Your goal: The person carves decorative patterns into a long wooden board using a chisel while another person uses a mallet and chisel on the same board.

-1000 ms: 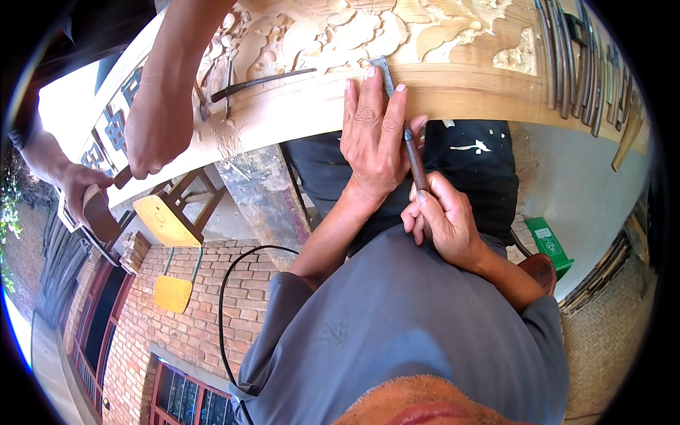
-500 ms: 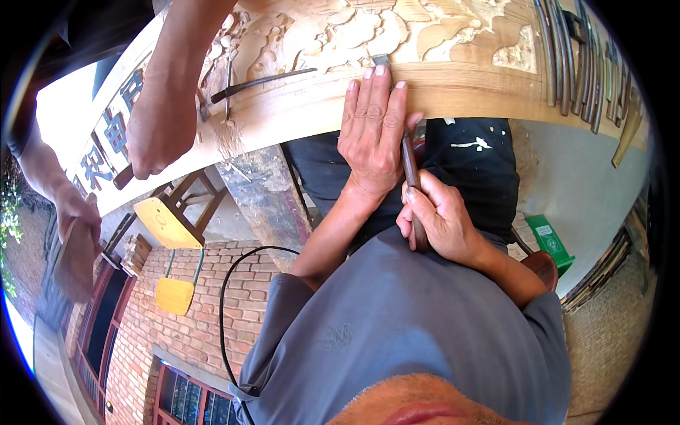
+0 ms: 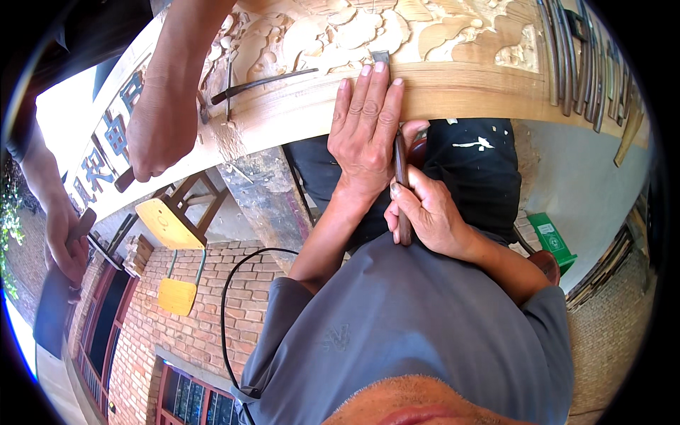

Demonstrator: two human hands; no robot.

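Observation:
My left hand [image 3: 361, 138] lies with fingers straight and close together over the flat metal blade [image 3: 380, 55] of a chisel, at the front edge of a pale carved wooden panel [image 3: 460, 85]; its thumb is beside the shaft. My right hand [image 3: 432, 216] is closed round the chisel's dark wooden handle [image 3: 402, 223], below my left hand and above my grey shirt. A long thin dark tool [image 3: 234, 91] rests on the panel to the left of my fingers, crossed by a slimmer one.
Many tools [image 3: 567, 57] lie side by side at the panel's right. At left, a co-worker's fist [image 3: 157, 138] holds a dark handle, the other hand [image 3: 67, 248] a wooden object. Below are a yellow chair [image 3: 166, 219], a green bin [image 3: 551, 237] and a black cable [image 3: 227, 304].
Both my hands and the chisel have shifted a little leftward, the handle now more upright. The co-worker's lower hand has swung downward with its wooden object, which was higher a second ago.

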